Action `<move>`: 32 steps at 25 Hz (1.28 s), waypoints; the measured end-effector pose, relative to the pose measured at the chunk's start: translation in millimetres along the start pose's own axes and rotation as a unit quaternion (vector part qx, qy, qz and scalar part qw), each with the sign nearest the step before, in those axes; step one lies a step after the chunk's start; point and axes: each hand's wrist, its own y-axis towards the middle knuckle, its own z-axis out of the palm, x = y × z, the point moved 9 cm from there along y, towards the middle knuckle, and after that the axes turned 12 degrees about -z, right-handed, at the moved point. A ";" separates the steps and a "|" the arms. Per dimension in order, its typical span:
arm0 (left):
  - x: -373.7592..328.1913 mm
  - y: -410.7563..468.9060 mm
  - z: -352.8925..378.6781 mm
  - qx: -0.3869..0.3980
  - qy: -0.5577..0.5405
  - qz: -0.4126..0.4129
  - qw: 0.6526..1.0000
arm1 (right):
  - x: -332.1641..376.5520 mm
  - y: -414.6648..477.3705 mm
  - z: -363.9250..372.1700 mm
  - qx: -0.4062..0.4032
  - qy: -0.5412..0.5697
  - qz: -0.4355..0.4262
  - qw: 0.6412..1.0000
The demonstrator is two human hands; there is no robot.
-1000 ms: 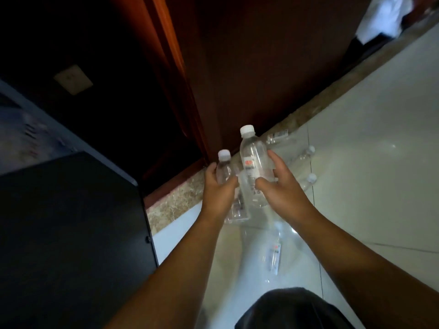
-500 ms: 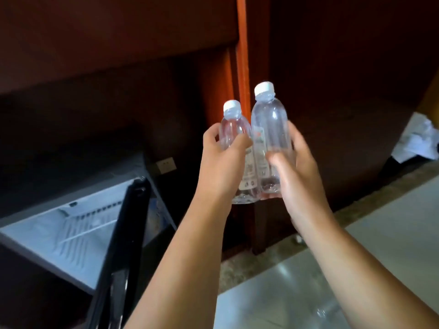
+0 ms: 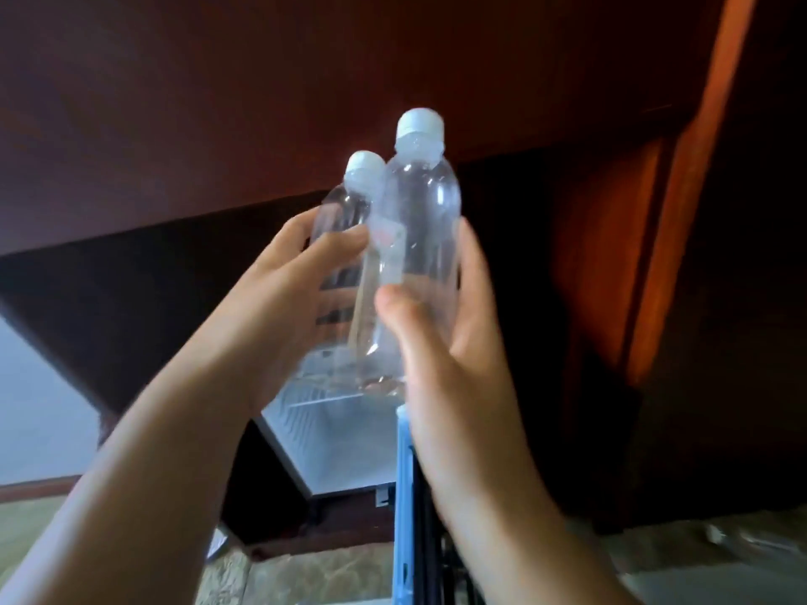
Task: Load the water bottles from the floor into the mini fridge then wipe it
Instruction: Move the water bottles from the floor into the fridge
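Observation:
Two clear water bottles with white caps are held upright side by side in mid-air. My left hand grips the smaller, farther bottle. My right hand wraps the taller, nearer bottle. Below and behind them the mini fridge stands open, its white interior with ribbed walls showing. Its door is seen edge-on, swung toward me, just under my right wrist. The bottles left on the floor are out of view.
Dark red-brown wooden cabinetry surrounds the fridge recess, with an orange-lit wooden post at the right. A speckled stone floor strip runs along the bottom. A pale wall shows at the far left.
Both hands lifted the bottles off the floor and swung left toward the fridge. The view turned, so the open fridge now sits directly below the bottles.

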 end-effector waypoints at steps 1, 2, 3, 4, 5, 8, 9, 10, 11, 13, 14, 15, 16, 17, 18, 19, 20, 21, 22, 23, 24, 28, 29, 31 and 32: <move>12.5 -4.9 -25.0 -0.009 -0.005 -0.011 1.000 | -12.1 -11.4 22.6 0.006 -0.001 0.018 1.000; 26.5 -8.6 -46.8 -0.017 -0.006 -0.023 1.000 | -26.1 -22.8 40.3 0.005 -0.003 0.034 0.999; 40.6 -13.3 -67.2 -0.027 -0.008 -0.037 0.999 | -41.9 -34.9 56.3 0.001 0.001 0.055 0.999; 54.7 -17.8 -87.1 -0.042 -0.012 -0.049 0.998 | -56.7 -47.0 72.2 -0.002 0.010 0.077 0.997; 66.7 -21.8 -104.2 -0.055 -0.015 -0.059 0.997 | -69.1 -58.6 86.9 -0.008 0.017 0.098 0.995; 115.3 -25.9 -142.6 -0.070 -0.006 -0.115 0.991 | -108.8 -96.8 114.9 -0.031 0.018 0.165 0.986; 134.6 -24.8 -149.7 -0.065 -0.006 -0.141 0.988 | -122.2 -107.5 119.2 -0.035 0.014 0.188 0.981; 157.1 -20.3 -156.0 -0.057 -0.004 -0.164 0.985 | -134.7 -115.4 120.3 -0.037 0.004 0.207 0.978; 181.1 -15.1 -161.4 -0.050 -0.001 -0.188 0.981 | -150.6 -122.5 120.0 -0.039 -0.014 0.225 0.974; 229.8 -3.9 -167.5 -0.035 0.000 -0.233 0.972 | -183.1 -132.7 112.9 -0.049 -0.053 0.260 0.963; 256.7 2.9 -171.2 -0.032 -0.007 -0.255 0.966 | -201.9 -139.0 109.0 -0.051 -0.070 0.279 0.956; 279.3 7.1 -173.5 -0.032 -0.014 -0.277 0.960 | -220.9 -146.5 104.5 -0.052 -0.087 0.297 0.949; 304.5 11.6 -175.5 -0.027 -0.021 -0.304 0.952 | -239.8 -155.3 100.4 -0.055 -0.104 0.312 0.943; 325.5 14.0 -175.2 -0.021 -0.030 -0.329 0.944 | -258.1 -163.9 95.4 -0.057 -0.125 0.324 0.936; 347.0 18.1 -175.3 -0.016 -0.037 -0.352 0.935 | -274.0 -170.0 92.6 -0.053 -0.147 0.332 0.930; 365.4 21.4 -174.3 -0.012 -0.045 -0.372 0.927 | -291.9 -178.2 88.1 -0.052 -0.172 0.347 0.920; 384.5 27.0 -175.0 -0.014 -0.052 -0.387 0.921 | -307.8 -185.5 83.3 -0.052 -0.197 0.361 0.910; 401.5 34.8 -175.7 -0.016 -0.059 -0.395 0.917 | -324.4 -193.0 78.1 -0.057 -0.226 0.376 0.897; 416.7 42.4 -176.5 -0.019 -0.057 -0.400 0.915 | -337.5 -198.9 72.5 -0.060 -0.253 0.389 0.884; 430.2 51.1 -177.4 -0.020 -0.047 -0.401 0.915 | -349.8 -203.0 67.0 -0.056 -0.280 0.399 0.871; 443.4 60.8 -178.6 -0.018 -0.036 -0.396 0.917 | -364.0 -207.6 61.7 -0.052 -0.305 0.408 0.859; 478.5 101.9 -178.8 -0.037 0.031 -0.342 0.939 | -417.1 -212.0 40.5 -0.066 -0.367 0.430 0.822; 482.5 113.8 -176.4 -0.041 0.048 -0.319 0.946 | -433.3 -211.3 32.5 -0.070 -0.389 0.427 0.813; 492.6 138.8 -170.4 -0.045 0.078 -0.286 0.954 | -463.5 -201.5 19.5 -0.072 -0.420 0.408 0.807; 496.3 150.2 -167.9 -0.049 0.087 -0.273 0.957 | -470.4 -191.1 16.6 -0.071 -0.433 0.397 0.806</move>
